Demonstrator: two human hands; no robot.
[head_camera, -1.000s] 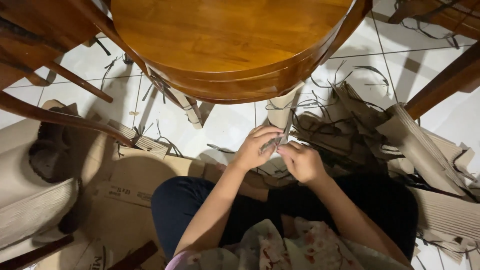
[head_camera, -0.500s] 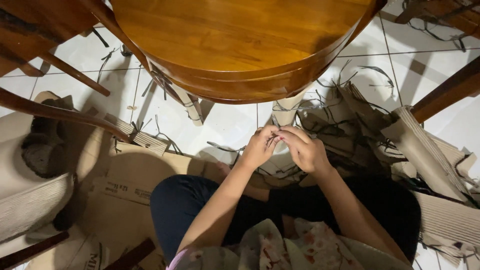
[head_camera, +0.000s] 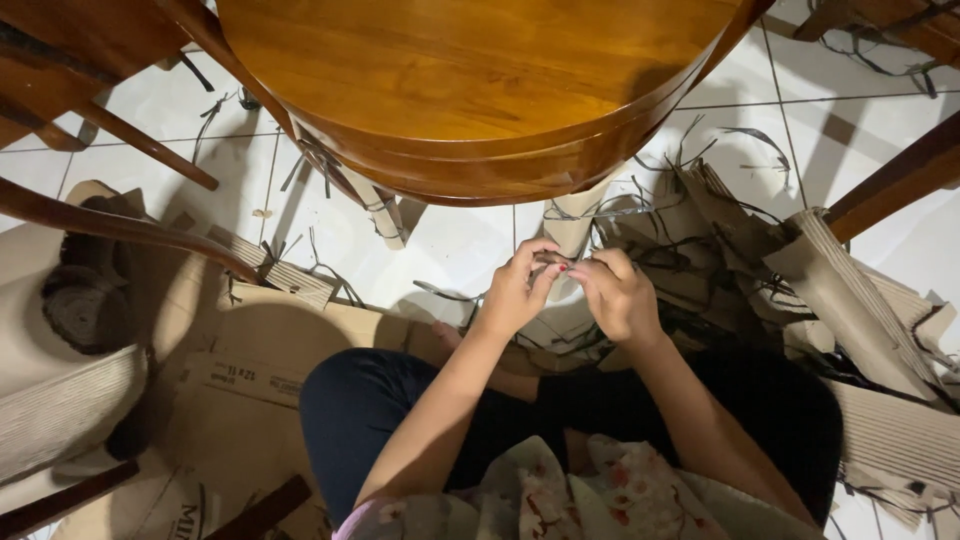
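Note:
I sit cross-legged on a tiled floor. My left hand (head_camera: 520, 287) and my right hand (head_camera: 618, 295) meet in front of my knees. Both pinch the same thin strip of corrugated cardboard (head_camera: 556, 262) between their fingertips. The strip is mostly hidden by my fingers. Just beyond the hands stands a rolled cardboard tube (head_camera: 573, 225) under the rim of a round wooden table (head_camera: 480, 90).
A heap of corrugated cardboard scraps and thin dark strips (head_camera: 760, 260) lies to the right. Flat cardboard sheets (head_camera: 250, 390) lie to the left under my leg. A cardboard roll (head_camera: 65, 410) sits at far left. Wooden chair legs (head_camera: 130, 230) cross the left side and upper right.
Both hands have drawn closer together and shifted slightly left and up, fingertips now meeting on the strip. The view has drifted a little.

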